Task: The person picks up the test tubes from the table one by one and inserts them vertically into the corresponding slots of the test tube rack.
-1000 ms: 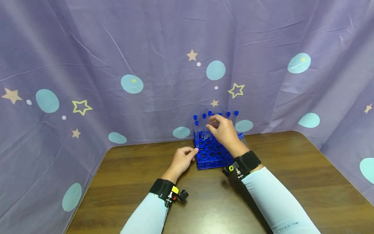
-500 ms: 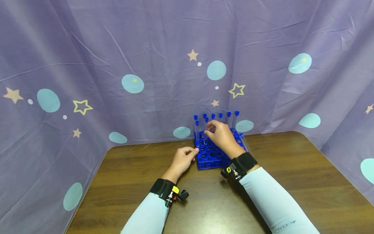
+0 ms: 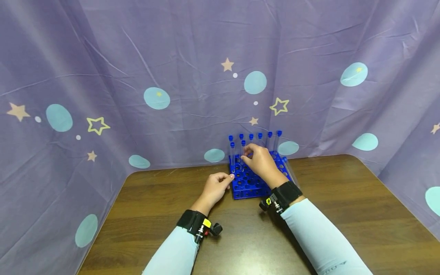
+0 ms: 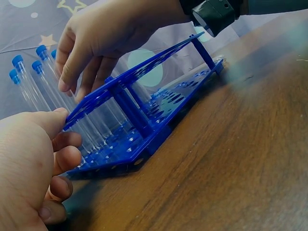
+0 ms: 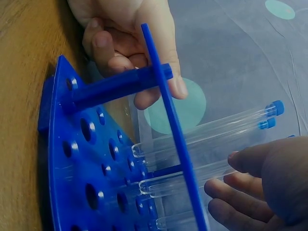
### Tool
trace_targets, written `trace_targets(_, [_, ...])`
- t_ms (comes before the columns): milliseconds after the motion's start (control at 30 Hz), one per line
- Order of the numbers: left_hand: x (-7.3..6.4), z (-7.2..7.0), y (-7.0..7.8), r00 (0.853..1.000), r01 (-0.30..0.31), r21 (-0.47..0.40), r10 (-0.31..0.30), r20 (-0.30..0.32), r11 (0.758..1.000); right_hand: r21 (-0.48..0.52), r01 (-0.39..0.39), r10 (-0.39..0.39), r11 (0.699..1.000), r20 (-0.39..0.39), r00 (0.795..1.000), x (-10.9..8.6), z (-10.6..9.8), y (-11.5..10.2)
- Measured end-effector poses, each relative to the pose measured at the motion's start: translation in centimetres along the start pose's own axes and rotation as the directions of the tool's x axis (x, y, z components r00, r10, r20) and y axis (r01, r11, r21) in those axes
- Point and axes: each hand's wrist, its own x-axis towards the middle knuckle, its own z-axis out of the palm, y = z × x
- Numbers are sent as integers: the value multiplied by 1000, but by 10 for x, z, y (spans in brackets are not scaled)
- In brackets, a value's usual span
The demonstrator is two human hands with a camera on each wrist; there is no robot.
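Note:
A blue test tube rack stands near the back of the wooden table. My left hand pinches the left edge of its top plate, thumb above and fingers curled below. My right hand holds a clear, blue-capped test tube between thumb and fingers. In the right wrist view, that test tube passes through the top plate, its rounded end near the lower plate. To its left another test tube stands upright in the rack. Behind them, a back row of capped test tubes is partly hidden by my right hand.
Beside the rack's right side, clear tubes lie on the table, one showing a blue cap. A purple curtain with stars and ovals hangs close behind the rack and along both sides.
My right hand has moved slightly left and toward the front, lowering the test tube into a hole right of the front-left one. My left hand has stayed at the rack's edge.

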Motion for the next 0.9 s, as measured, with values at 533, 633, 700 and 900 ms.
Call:
trace_targets(533, [0, 3, 0, 1000, -4, 21, 4, -2, 1000, 9, -34, 34, 999, 32, 999, -3, -13, 6])
trace_targets(633, [0, 4, 0, 1000, 6, 18, -6, 1, 1000, -4, -47, 47, 999, 37, 998, -5, -22, 10])
trace_targets(700, [0, 4, 0, 1000, 14, 15, -14, 2, 1000, -14, -65, 65, 998, 51, 997, -7, -30, 12])
trace_targets(900, [0, 2, -1, 1000, 9, 12, -9, -10, 1000, -39, -106, 109, 994, 85, 990, -8, -54, 16])
